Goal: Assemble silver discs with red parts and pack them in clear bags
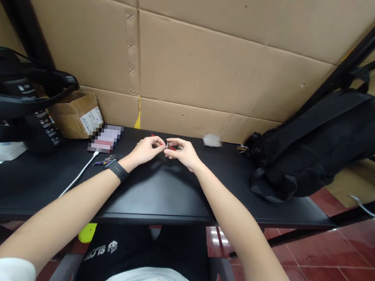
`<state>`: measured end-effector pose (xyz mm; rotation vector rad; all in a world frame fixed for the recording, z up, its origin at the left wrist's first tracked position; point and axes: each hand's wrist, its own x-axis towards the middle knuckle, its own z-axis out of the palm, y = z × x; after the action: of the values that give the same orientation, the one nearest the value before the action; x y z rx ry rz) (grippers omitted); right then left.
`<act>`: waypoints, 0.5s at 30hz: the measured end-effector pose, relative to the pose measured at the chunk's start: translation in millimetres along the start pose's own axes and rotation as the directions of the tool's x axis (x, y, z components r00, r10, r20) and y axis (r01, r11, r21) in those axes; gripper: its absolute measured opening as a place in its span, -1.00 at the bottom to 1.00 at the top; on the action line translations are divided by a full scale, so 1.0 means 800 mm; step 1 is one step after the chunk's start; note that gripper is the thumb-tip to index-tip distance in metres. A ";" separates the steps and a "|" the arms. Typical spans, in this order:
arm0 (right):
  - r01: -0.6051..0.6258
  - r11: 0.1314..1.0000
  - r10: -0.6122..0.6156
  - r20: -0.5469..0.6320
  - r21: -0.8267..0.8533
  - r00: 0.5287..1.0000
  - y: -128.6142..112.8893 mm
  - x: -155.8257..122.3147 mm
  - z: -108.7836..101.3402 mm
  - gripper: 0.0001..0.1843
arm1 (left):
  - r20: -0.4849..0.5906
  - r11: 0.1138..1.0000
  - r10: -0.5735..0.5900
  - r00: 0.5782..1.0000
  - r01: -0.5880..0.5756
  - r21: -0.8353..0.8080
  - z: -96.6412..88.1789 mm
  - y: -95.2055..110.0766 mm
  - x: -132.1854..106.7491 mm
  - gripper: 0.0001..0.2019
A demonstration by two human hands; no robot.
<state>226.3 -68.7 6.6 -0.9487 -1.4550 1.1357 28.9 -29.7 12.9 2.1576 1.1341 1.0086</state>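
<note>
Both my hands meet over the far middle of the black table (152, 196). My left hand (146, 150), with a black watch (117, 169) on its wrist, pinches a small metal piece (167, 145) between thumb and fingers. My right hand (182, 152) is closed on the same small object, which has red parts (172, 147) showing between the fingers. What the object is I cannot make out. Another thin red bit (153, 135) lies on the table just behind my left hand.
A black backpack (314, 143) leans at the right on the table. A cardboard box (76, 114), a phone (105, 139) with a white cable (77, 176), and black gear (11, 89) stand at the left. Cardboard panels (218, 61) wall the back. A white scrap (212, 139) lies nearby.
</note>
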 end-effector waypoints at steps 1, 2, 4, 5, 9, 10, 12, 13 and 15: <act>0.022 0.999 -0.022 -0.001 -0.038 1.000 0.001 0.002 -0.001 -0.38 | 0.003 1.000 -0.005 1.000 0.005 0.024 0.000 0.003 -0.001 -0.82; 0.041 0.996 -0.041 -0.005 -0.083 0.999 0.002 0.005 -0.005 -0.39 | 0.003 0.998 -0.014 1.000 0.014 0.054 -0.001 0.007 -0.002 -0.82; 0.075 0.973 -0.086 -0.039 -0.219 0.996 0.000 0.011 -0.020 -0.44 | -0.018 0.989 -0.030 0.999 0.032 0.141 -0.003 0.014 -0.005 -0.81; 0.088 0.944 -0.116 -0.070 -0.317 0.991 -0.002 0.014 -0.032 -0.45 | -0.035 0.981 -0.028 0.999 0.035 0.193 -0.005 0.017 -0.006 -0.81; -0.040 0.690 -0.225 -0.267 -0.723 0.937 -0.021 0.012 -0.109 -0.42 | -0.069 0.944 0.026 0.997 -0.002 0.330 -0.013 0.022 -0.008 -0.82; -0.100 0.624 -0.214 -0.293 -0.775 0.932 -0.026 0.007 -0.131 -0.47 | -0.069 0.941 0.035 0.997 -0.010 0.337 -0.014 0.022 -0.008 -0.83; -0.171 0.494 -0.156 -0.281 -0.853 0.947 -0.034 -0.006 -0.172 -0.58 | -0.066 0.940 0.041 0.997 -0.016 0.341 -0.015 0.022 -0.008 -0.83; -0.206 0.442 -0.115 -0.284 -0.873 0.952 -0.037 -0.012 -0.188 -0.60 | -0.061 0.939 0.040 0.997 -0.017 0.344 -0.016 0.022 -0.008 -0.82; -0.283 0.371 -0.015 -0.310 -0.885 0.951 -0.038 -0.022 -0.212 -0.62 | -0.043 0.936 0.031 0.999 -0.014 0.352 -0.014 0.022 -0.009 -0.81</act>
<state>396.3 -64.5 38.3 -1.9614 -1.7917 0.1069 25.5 -44.0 29.6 2.4381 1.4056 0.9269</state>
